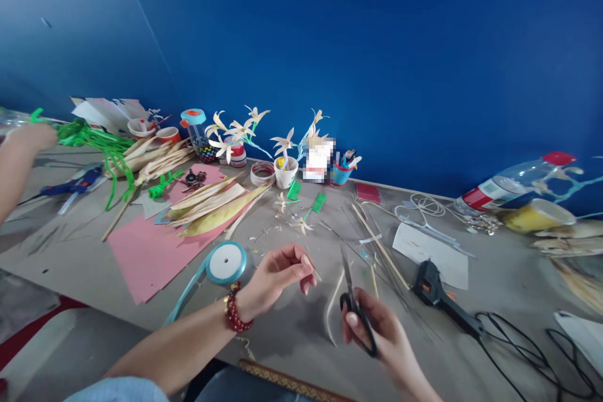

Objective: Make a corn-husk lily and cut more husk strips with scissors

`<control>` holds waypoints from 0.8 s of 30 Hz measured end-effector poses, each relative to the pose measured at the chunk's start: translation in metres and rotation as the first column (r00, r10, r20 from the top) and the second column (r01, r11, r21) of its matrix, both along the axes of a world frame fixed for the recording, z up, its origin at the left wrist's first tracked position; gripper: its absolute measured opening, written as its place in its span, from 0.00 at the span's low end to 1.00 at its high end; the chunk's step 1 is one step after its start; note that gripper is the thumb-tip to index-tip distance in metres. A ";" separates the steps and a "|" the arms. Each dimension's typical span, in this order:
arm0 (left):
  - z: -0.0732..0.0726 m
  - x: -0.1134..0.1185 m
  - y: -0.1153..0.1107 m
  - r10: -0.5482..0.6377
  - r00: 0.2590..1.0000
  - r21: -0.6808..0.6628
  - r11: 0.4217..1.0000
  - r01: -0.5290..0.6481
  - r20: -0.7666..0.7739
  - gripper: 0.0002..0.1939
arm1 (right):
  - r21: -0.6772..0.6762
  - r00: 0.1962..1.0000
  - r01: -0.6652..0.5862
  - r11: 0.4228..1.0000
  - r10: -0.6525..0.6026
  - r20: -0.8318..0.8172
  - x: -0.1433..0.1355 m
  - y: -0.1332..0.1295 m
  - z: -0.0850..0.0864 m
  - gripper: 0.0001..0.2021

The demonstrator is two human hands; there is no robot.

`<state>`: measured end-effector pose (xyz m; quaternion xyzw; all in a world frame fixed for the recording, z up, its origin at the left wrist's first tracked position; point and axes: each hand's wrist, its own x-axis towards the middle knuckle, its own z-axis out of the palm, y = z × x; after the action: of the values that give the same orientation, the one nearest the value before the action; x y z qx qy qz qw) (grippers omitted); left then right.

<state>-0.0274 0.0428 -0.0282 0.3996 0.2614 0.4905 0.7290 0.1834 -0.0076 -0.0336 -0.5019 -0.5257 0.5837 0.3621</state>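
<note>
Between the thumb and fingers of my left hand is a small pale husk strip, pinched so that its thin tip sticks out. A pair of scissors sits in my right hand, fingers through the black handles and blades pointing away from me. A curved pale strip lies on the table between the hands. Beyond them, small husk scraps and a little husk flower are scattered. A roll of light blue ribbon rests left of my left wrist, which wears a red beaded bracelet.
Dried corn husks lie on pink paper at left. Husk flowers stand in a white cup at the back. A black glue gun with a looping cord lies at right. Another person's hand reaches in far left.
</note>
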 end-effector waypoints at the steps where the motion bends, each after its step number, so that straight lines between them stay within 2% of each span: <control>1: 0.001 0.000 0.000 -0.013 1.000 0.005 1.000 0.013 -0.013 0.11 | 0.038 0.999 0.042 0.998 -0.042 -0.002 0.000 0.002 0.003 0.23; 3: 0.004 0.001 0.000 -0.040 0.998 0.014 0.999 0.041 -0.045 0.13 | 0.106 0.993 0.118 0.987 -0.115 -0.031 0.000 0.008 0.008 0.22; 5: 0.004 0.002 -0.001 -0.059 0.995 0.022 0.998 0.061 -0.082 0.14 | 0.165 0.988 0.147 0.975 -0.137 -0.068 -0.003 0.016 0.013 0.21; 8: 0.000 0.004 -0.001 -0.078 0.984 0.054 0.995 0.088 -0.161 0.15 | 0.223 0.994 0.098 0.970 -0.086 -0.063 -0.011 0.027 0.017 0.17; 12: -0.008 0.004 -0.002 -0.096 0.944 0.086 0.988 0.129 -0.316 0.12 | 0.187 1.000 0.006 0.982 -0.003 -0.018 -0.022 0.037 0.017 0.14; 17: -0.002 0.003 -0.003 -0.085 0.860 0.127 0.977 0.171 -0.504 0.09 | 0.119 1.000 0.025 0.993 -0.025 -0.001 -0.025 0.041 0.012 0.17; 20: 0.001 0.004 -0.002 -0.085 0.858 0.136 0.975 0.176 -0.506 0.09 | 0.068 0.997 0.046 0.997 -0.042 -0.059 -0.023 0.042 0.009 0.17; 24: 0.000 0.002 0.001 -0.120 0.908 0.059 0.986 0.156 -0.401 0.12 | 0.021 0.982 0.065 0.998 -0.060 -0.178 -0.021 0.042 0.007 0.16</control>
<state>-0.0251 0.0436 -0.0282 0.5404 0.3524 0.3579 0.6750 0.1619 0.0348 -0.0267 -0.4592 -0.4832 0.6073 0.4323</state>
